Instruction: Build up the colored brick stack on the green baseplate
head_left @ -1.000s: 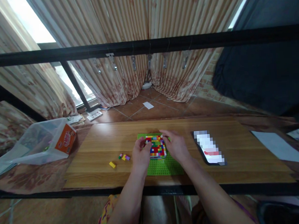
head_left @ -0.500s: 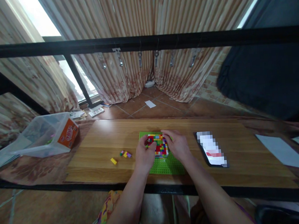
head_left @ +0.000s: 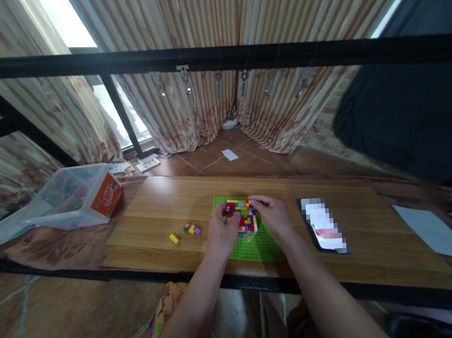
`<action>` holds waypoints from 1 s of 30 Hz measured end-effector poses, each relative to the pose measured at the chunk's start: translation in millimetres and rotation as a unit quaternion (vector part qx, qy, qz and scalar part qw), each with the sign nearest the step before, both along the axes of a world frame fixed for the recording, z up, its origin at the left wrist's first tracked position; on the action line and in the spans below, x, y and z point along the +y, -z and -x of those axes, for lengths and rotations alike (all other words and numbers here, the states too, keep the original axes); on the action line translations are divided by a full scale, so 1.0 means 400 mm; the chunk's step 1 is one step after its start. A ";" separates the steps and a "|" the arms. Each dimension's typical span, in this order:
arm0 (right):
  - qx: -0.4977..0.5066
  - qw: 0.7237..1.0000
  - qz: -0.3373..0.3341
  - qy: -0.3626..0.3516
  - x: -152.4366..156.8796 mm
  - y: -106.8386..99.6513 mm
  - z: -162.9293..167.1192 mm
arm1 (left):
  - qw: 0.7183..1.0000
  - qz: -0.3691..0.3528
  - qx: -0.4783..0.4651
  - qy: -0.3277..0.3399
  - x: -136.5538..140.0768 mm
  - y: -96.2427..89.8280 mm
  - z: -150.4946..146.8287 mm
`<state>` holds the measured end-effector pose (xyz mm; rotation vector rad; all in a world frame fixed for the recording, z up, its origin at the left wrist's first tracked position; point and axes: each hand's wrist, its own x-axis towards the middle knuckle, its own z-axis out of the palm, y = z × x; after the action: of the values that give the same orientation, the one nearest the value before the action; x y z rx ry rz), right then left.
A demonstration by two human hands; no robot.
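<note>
A square structure of colourful toy bricks (head_left: 248,222) stands on a green studded baseplate (head_left: 256,251). My left hand (head_left: 222,231) is wrapped round its left side, with the thumb lying over the top. At the far right corner of the structure, the fingers of my right hand (head_left: 272,214) are drawn together in a pinch; whatever lies between them is too small to make out. Left of the baseplate lie a few loose bricks: a yellow brick (head_left: 174,238), a yellow and purple pair (head_left: 195,230) and a small green and pink piece (head_left: 186,227).
A phone (head_left: 324,226) with a lit screen lies on the wooden table (head_left: 144,215), right of my hands. Beyond the left end stands a clear plastic bin (head_left: 70,194) with an orange label. A black metal bar (head_left: 204,58) with hanging clips crosses ahead, before the curtains.
The whole view has shifted slightly as my head moved. Both hands stay at the brick structure, in nearly the same pose; the loose bricks have not moved.
</note>
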<state>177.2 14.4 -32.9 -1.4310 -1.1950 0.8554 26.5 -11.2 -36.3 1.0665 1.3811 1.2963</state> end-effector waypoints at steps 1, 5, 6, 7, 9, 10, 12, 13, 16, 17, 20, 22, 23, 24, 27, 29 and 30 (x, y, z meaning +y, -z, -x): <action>0.014 1.000 0.010 0.001 0.001 0.000 0.001 | 1.000 0.000 -0.004 0.000 -0.001 0.000 0.000; 0.060 0.998 0.031 -0.004 0.003 0.000 0.002 | 1.000 -0.013 0.015 0.007 -0.004 -0.007 -0.002; 0.062 0.998 0.031 -0.008 0.004 -0.001 0.002 | 1.000 -0.014 0.022 0.008 -0.004 -0.009 -0.003; 0.061 0.998 0.031 -0.010 0.004 -0.001 0.002 | 0.999 -0.014 0.028 0.009 -0.004 -0.010 -0.004; 0.051 0.998 0.028 -0.011 0.004 -0.001 0.001 | 0.999 -0.014 0.035 0.010 -0.004 -0.012 -0.006; 0.046 0.999 0.025 -0.012 0.005 0.000 0.000 | 0.999 -0.013 0.036 0.009 -0.005 -0.012 -0.006; 0.039 0.999 0.018 -0.019 0.004 0.002 -0.001 | 0.999 -0.010 0.037 0.005 -0.006 -0.013 -0.007; 0.037 0.999 0.014 -0.024 0.003 0.004 -0.001 | 0.999 -0.008 0.039 0.003 -0.007 -0.014 -0.006; 0.042 0.999 0.009 -0.034 0.000 0.011 -0.002 | 0.998 -0.006 0.057 0.002 -0.008 -0.017 -0.005; 0.048 0.998 0.011 -0.036 -0.001 0.014 -0.003 | 0.998 -0.005 0.060 0.004 -0.008 -0.018 -0.005; 0.088 0.995 0.026 -0.038 0.000 0.024 -0.004 | 0.998 0.000 0.055 0.001 -0.005 -0.018 -0.007; 0.119 0.992 0.037 -0.023 0.002 0.029 -0.002 | 0.999 0.002 0.045 -0.013 -0.003 -0.015 -0.011; 0.130 0.991 0.039 -0.014 0.002 0.030 0.001 | 0.999 0.005 0.040 -0.016 -0.003 -0.012 -0.014; 0.136 0.990 0.039 -0.006 0.003 0.031 0.006 | 0.999 0.011 0.034 -0.015 -0.003 -0.009 -0.017; 0.139 0.990 0.038 -0.008 0.001 0.033 0.027 | 1.000 0.024 0.007 0.003 -0.004 0.002 -0.032; 0.139 0.989 0.043 -0.020 -0.001 0.035 0.043 | 1.000 0.020 -0.010 0.005 -0.007 0.010 -0.042; 0.137 0.989 0.045 -0.027 -0.001 0.037 0.049 | 1.000 0.015 -0.016 0.002 -0.009 0.014 -0.047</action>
<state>157.5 13.8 -47.5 -1.3067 -0.9996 1.1162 45.2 -14.7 -41.8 1.0238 1.3694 1.2800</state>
